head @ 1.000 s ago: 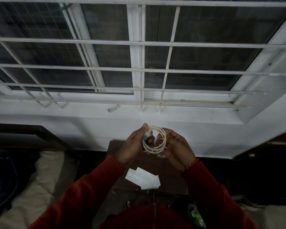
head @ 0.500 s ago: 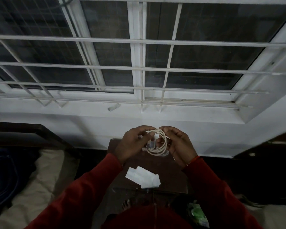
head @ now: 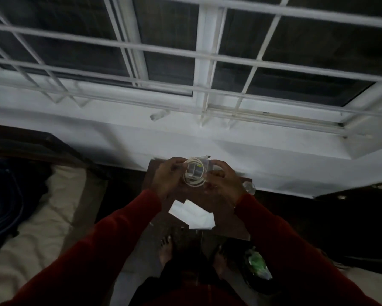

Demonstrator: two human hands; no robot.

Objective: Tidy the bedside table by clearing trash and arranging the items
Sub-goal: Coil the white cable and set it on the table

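Note:
A coiled white cable (head: 194,173) is held between both hands above the far part of the dark brown bedside table (head: 227,221). My left hand (head: 166,176) pinches the coil's left side and my right hand (head: 223,180) grips its right side. One plug end sticks out at the top of the coil. White folded papers (head: 192,215) lie on the table below my hands. A small clear round object (head: 249,187) sits at the table's right edge, partly hidden by my right wrist.
A white wall and barred window (head: 203,85) stand right behind the table. A bed with a beige sheet (head: 37,228) and a dark blue bag (head: 7,199) lies to the left. A dark bin with green trash (head: 257,265) sits on the floor near my feet.
The view has tilted downward. Both hands stay on the coil, and a plug end now sticks out at its top.

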